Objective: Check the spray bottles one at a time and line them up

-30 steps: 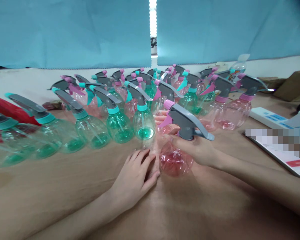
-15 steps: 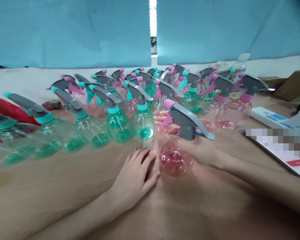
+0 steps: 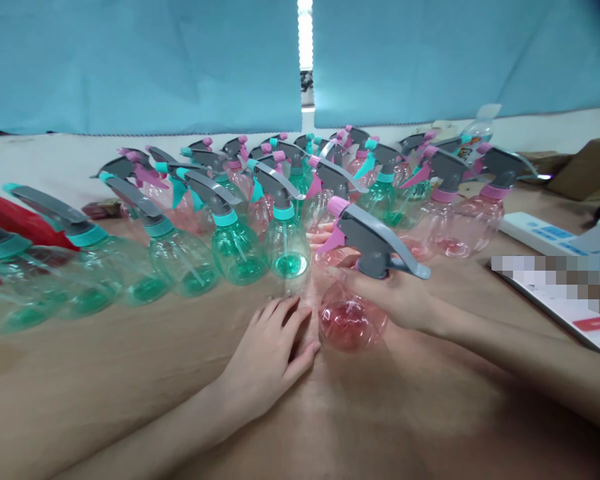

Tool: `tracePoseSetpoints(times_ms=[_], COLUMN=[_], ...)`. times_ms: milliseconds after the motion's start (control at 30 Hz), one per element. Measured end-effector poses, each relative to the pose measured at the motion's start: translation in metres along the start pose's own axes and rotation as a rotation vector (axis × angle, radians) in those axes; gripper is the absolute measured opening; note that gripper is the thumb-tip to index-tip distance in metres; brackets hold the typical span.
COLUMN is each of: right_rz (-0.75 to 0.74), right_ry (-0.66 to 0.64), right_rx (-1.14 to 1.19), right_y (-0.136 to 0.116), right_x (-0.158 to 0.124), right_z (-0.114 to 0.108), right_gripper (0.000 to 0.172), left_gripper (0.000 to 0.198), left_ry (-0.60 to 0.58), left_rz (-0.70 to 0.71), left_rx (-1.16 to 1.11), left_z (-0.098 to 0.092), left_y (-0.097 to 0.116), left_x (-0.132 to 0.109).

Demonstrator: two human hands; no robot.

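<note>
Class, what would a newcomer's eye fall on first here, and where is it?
A pink spray bottle front of centre, its upper part gripped by the right hand, stands out first. To its left, a row of green spray bottles lines the table. Across the top, broad blue sheeting is split by a bright strip.

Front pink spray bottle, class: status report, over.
Right hand around front pink spray bottle, at its neck. Left hand resting on table beside it. Bottle upright; other spray bottles crowd behind.
</note>
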State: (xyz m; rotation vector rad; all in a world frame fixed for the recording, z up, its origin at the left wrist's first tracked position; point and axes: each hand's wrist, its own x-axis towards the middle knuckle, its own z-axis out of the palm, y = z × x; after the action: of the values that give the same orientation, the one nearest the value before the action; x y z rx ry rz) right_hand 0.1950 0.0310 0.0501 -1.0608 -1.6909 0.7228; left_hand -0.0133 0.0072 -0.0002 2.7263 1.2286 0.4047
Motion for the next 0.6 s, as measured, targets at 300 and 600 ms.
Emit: tracePoseSetpoints(times_ms=[300,600], right_rz=[-0.023,-0.009], right_ry=[-0.017,0.002], right_rx=[0.062,0.073], right_y=[-0.0048,0.0005], right_x=[0.0005,-0.0007], right_z=[-0.0001,0.0013], right_gripper=[0.015,0.01], left_gripper=[0.037,0.038], left_ry=[-0.009,-0.012], left_rz=[0.004,0.002], left_rx=[0.014,0.011], left_z=[0.001,0.0014], left_y=[-0.0006,-0.0012], left_x=[-0.0009,-0.0006])
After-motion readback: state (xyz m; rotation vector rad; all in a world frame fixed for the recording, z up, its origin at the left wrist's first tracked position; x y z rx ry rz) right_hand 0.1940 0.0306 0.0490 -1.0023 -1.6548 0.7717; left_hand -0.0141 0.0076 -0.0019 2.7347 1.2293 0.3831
